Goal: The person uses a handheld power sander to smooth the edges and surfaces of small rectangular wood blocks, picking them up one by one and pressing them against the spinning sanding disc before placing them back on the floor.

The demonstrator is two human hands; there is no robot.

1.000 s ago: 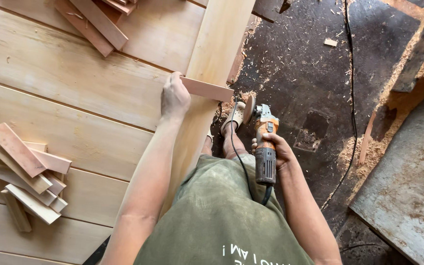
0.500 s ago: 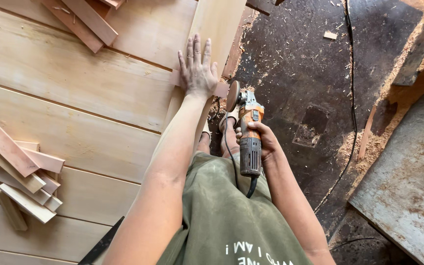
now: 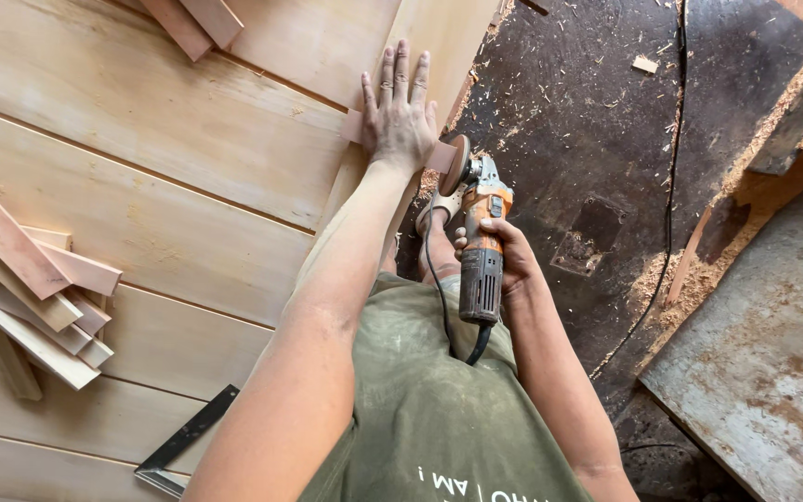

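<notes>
The plank worktop (image 3: 141, 177) spreads under me, pale boards laid side by side, with a long board (image 3: 439, 37) lying along its right edge beside the dark, sawdust-strewn floor (image 3: 587, 121). At far left rests a pile of offcuts (image 3: 30, 288), and a metal square (image 3: 183, 442) lies near my elbow. My right hand (image 3: 504, 265) has its grip closed around the body of the orange grinder (image 3: 480, 251), a fairly heavy, rigid tool best held at its ribbed grey rear; its disc stands just beside the end of the small wood strip (image 3: 440, 156). My left hand (image 3: 400, 116) lies flat, fingers spread, pinning that strip across the board: light, stiff, likely to skid unless pressed down near the middle.
</notes>
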